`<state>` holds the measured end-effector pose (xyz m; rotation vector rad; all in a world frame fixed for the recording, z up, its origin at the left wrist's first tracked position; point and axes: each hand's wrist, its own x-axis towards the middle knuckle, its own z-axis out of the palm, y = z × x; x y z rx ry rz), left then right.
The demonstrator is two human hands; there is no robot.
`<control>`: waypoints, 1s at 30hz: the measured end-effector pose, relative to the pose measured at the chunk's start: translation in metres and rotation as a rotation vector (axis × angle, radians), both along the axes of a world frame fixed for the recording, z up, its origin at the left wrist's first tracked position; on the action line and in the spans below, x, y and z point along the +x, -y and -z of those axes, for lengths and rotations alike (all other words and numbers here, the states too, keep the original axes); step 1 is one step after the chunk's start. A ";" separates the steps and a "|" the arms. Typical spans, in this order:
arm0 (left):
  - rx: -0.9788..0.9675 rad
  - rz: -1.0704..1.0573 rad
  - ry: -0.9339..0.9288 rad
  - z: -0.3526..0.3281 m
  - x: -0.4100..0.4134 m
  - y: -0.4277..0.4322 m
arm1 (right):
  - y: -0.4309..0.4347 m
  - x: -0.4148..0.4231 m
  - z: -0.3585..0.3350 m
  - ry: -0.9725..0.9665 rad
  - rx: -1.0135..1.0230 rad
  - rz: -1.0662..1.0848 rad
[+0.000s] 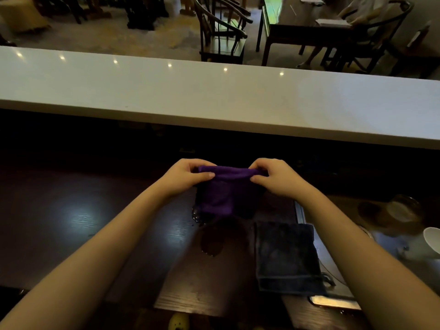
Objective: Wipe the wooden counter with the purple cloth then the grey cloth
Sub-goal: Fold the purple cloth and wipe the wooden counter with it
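Observation:
A purple cloth [221,194] hangs above the dark wooden counter [71,222], held by its top edge. My left hand [188,176] pinches its left corner and my right hand [276,177] pinches its right corner. The cloth's lower edge touches the counter near a puddle of water [212,244]. A folded grey cloth [287,258] lies flat on the counter, to the right of the puddle and under my right forearm.
A raised white bar top [214,98] runs across just beyond the hands. To the right lie a metal sink edge [333,301], a glass [402,208] and a white bowl [432,239]. Chairs and a table stand in the room behind.

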<state>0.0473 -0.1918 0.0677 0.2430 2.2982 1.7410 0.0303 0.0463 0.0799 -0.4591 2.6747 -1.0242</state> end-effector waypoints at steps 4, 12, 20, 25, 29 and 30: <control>-0.138 0.003 -0.070 0.009 -0.023 0.017 | 0.022 -0.003 0.016 -0.053 -0.044 0.195; -0.411 0.101 -0.359 0.048 -0.041 0.040 | 0.047 0.010 0.070 -0.087 -0.046 0.325; -0.415 0.205 -0.264 0.113 0.029 0.060 | 0.059 0.073 0.120 0.117 0.085 0.207; -0.335 0.338 -0.143 0.122 0.053 0.079 | 0.065 0.094 0.123 0.131 0.392 -0.063; -0.602 -0.047 -0.314 0.148 0.054 0.110 | 0.096 0.080 0.141 -0.142 0.444 -0.035; -0.763 -0.160 -0.323 0.156 0.055 0.120 | 0.106 0.075 0.150 -0.139 0.453 -0.066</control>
